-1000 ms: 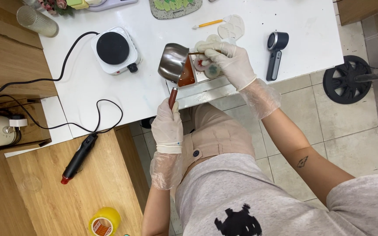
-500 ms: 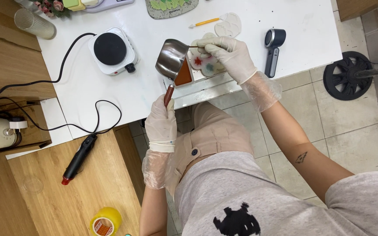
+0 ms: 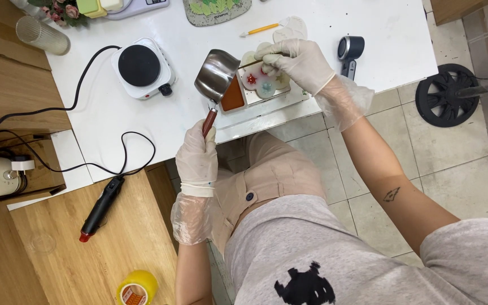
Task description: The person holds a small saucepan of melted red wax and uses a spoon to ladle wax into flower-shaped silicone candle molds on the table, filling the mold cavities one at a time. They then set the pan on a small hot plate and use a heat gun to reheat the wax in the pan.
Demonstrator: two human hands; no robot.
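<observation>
Translucent plastic gloves cover both hands. Nearest, the left hand (image 3: 197,158) is clenched around the reddish handle of a small steel pouring pot (image 3: 216,74), tilted over a white mould tray (image 3: 258,90) at the near edge of the white surface (image 3: 142,118). Orange liquid fills the tray's left compartment. Just beyond, the right hand (image 3: 297,62) pinches a thin stick (image 3: 249,64) above the tray. Farther left sits a white hotplate (image 3: 141,68).
</observation>
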